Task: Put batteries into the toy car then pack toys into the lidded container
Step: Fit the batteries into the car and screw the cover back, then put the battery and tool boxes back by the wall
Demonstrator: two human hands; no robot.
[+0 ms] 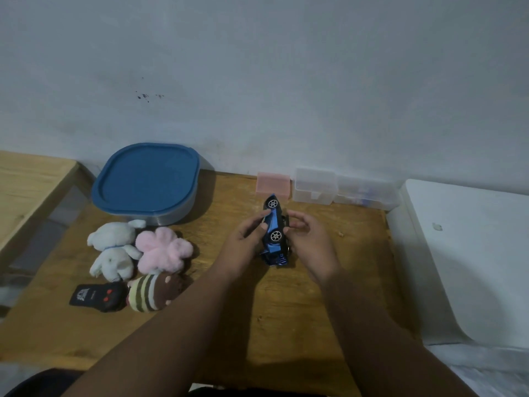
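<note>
Early stage: left hand (243,239) and right hand (307,239) both loosely grip the car (274,233) on its side between them, batteries unseen, plushies (137,250) left of hands unpacked, container (147,181) lidded.

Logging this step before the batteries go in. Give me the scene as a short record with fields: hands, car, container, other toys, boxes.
left hand: grips the toy car from its left side
right hand: touches the car's right side
toy car: blue, tipped on its side, two wheels facing the camera
container: blue lid on, at the table's back left
other toys: white plush, pink plush, striped plush, black remote, all on the table, left of the car
boxes: pink box, clear boxes by the wall
</note>
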